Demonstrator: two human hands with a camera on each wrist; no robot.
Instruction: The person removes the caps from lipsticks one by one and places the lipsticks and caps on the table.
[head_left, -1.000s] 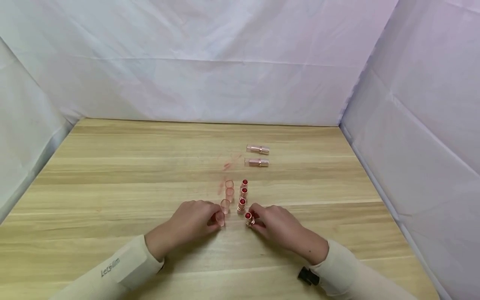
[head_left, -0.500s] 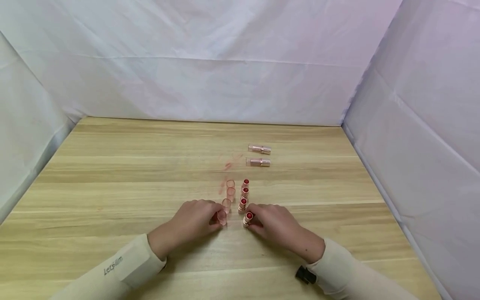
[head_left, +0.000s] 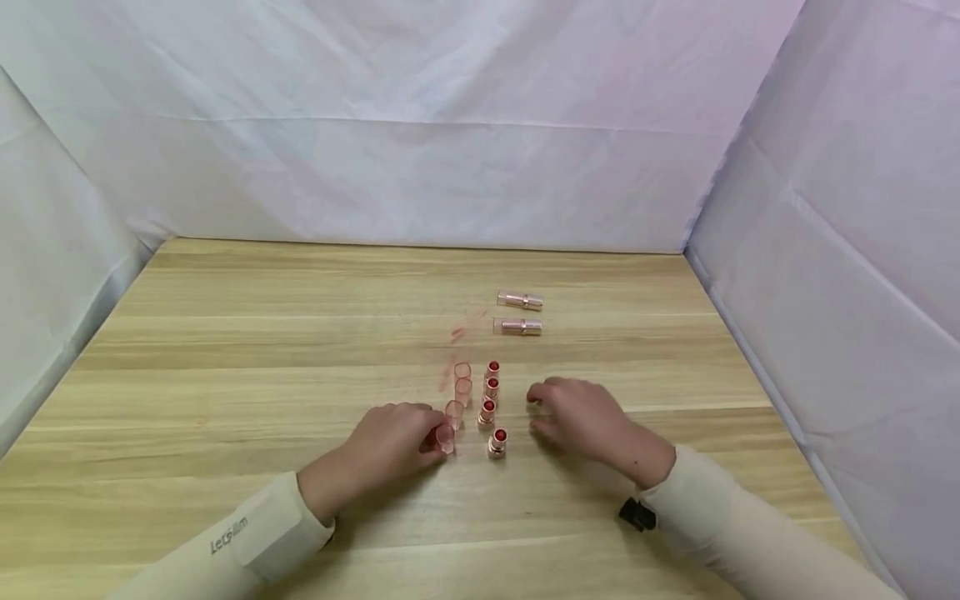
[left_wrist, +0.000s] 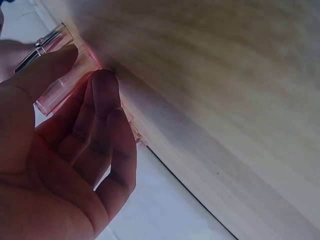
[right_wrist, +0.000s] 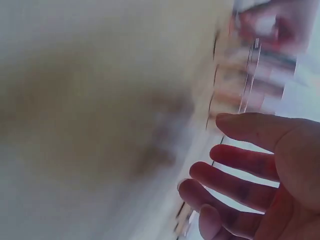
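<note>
My left hand (head_left: 393, 437) pinches the nearest of four clear caps (head_left: 446, 439), upright on the table (head_left: 225, 350). My right hand (head_left: 581, 419), released, hovers beside four open lipsticks (head_left: 497, 443). Two capped ones (head_left: 517, 326) lie beyond.

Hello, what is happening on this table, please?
A person is lining up lipsticks on a wooden table. The left hand holds the nearest clear cap in a row of caps. The right hand is open and empty, beside the nearest open lipstick, which stands upright in its own row. Two closed lipsticks lie farther back.
</note>
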